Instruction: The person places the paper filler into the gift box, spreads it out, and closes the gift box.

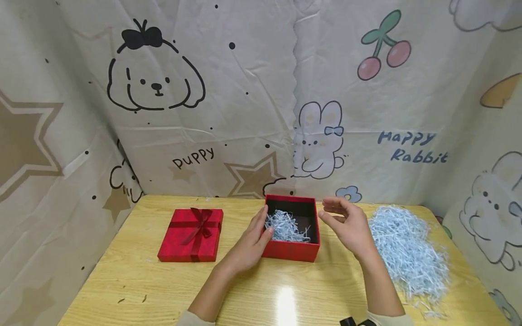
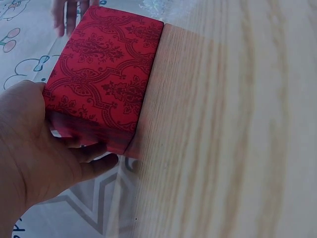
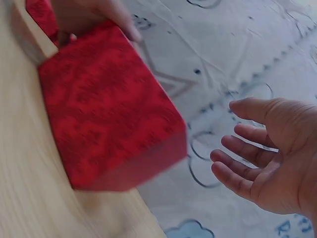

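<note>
A red gift box (image 1: 289, 251) stands uncovered on the table, its dark inside partly filled with light blue shredded paper (image 1: 282, 225). Against the box's left wall my left hand (image 1: 246, 249) rests with extended fingers, the thumb by the rim. In the left wrist view, dark ornate patterning covers the box's red outside (image 2: 104, 69). My right hand (image 1: 350, 226) is held just off the box's right side, holding nothing. Its fingers are spread and slightly bent in the right wrist view, apart from the box (image 3: 109, 109).
To the left lies the red lid (image 1: 169, 244) with a dark red ribbon bow (image 1: 200, 230). A large heap of light blue shredded paper (image 1: 408, 253) covers the table's right side. Behind the wooden table (image 1: 122, 276) hangs a printed cloth (image 1: 253, 59).
</note>
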A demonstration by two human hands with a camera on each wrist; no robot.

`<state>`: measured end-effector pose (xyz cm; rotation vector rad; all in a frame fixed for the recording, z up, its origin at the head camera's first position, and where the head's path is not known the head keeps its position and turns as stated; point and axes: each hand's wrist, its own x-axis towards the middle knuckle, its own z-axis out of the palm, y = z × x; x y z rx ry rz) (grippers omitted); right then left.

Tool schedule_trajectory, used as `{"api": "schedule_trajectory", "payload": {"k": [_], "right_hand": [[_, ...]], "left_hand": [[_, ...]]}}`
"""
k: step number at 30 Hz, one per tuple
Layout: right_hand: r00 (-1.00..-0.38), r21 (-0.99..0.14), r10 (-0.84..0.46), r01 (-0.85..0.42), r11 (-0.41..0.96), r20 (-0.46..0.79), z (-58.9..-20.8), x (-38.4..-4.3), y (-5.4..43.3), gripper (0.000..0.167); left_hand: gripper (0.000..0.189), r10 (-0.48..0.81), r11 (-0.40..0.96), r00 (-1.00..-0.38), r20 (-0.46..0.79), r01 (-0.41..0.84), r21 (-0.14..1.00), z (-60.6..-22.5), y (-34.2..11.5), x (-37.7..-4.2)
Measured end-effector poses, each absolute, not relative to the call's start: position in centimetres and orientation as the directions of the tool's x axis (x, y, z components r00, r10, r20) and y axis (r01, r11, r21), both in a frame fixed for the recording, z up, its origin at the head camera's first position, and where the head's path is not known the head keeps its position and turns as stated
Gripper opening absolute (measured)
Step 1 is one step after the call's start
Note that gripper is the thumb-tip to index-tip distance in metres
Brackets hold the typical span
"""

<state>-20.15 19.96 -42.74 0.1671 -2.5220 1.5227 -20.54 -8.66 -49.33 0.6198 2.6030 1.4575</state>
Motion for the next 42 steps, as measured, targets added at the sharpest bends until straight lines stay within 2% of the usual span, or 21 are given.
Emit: {"api": "schedule_trajectory", "payload": {"k": [5,12,19,24,27,31,34,38,42], "right_hand": [[-0.97,-0.866,0.055,-0.184,0.465,0.236,-42.5,-19.5,22.6,0.045],[-0.94,-0.829,0.189,-0.14,0.541,0.283,-42.3,-18.3,27.8,0.049],[-0.906,-0.799,0.365,0.054,0.599,0.212,-43.4,-16.7,33.5,0.055],[-0.902,-0.72,0.424,0.241,0.65,0.081,-44.0,-15.1,38.0,0.07],[-0.886,-0.719,0.464,0.317,0.619,0.009,-44.6,-14.5,40.3,0.077],[-0.851,-0.746,0.525,0.345,0.57,0.007,-46.2,-14.5,42.2,0.076],[-0.857,-0.751,0.514,0.354,0.558,-0.021,-47.5,-14.6,43.0,0.079],[-0.906,-0.765,0.401,0.352,0.539,-0.134,-48.4,-14.5,43.4,0.096],[-0.922,-0.761,0.334,0.357,0.541,-0.195,-48.7,-14.7,43.4,0.106]], "left_hand": [[0.071,0.384,0.463,-0.916,0.119,0.302,0.834,-49.6,-8.7,-20.5],[0.071,0.382,0.471,-0.919,0.094,0.282,0.836,-49.7,-8.8,-20.3],[0.071,0.38,0.469,-0.919,0.102,0.287,0.835,-49.7,-8.9,-20.3],[0.072,0.393,0.46,-0.913,0.108,0.297,0.837,-49.6,-8.8,-20.4],[0.072,0.392,0.455,-0.913,0.116,0.302,0.838,-49.5,-8.8,-20.6],[0.071,0.39,0.452,-0.913,0.122,0.305,0.838,-49.4,-8.7,-20.8],[0.072,0.391,0.455,-0.913,0.116,0.301,0.838,-49.4,-8.7,-20.9],[0.072,0.39,0.454,-0.914,0.115,0.299,0.839,-49.4,-8.7,-20.8],[0.071,0.392,0.447,-0.912,0.121,0.304,0.841,-49.5,-8.5,-20.8]]}}
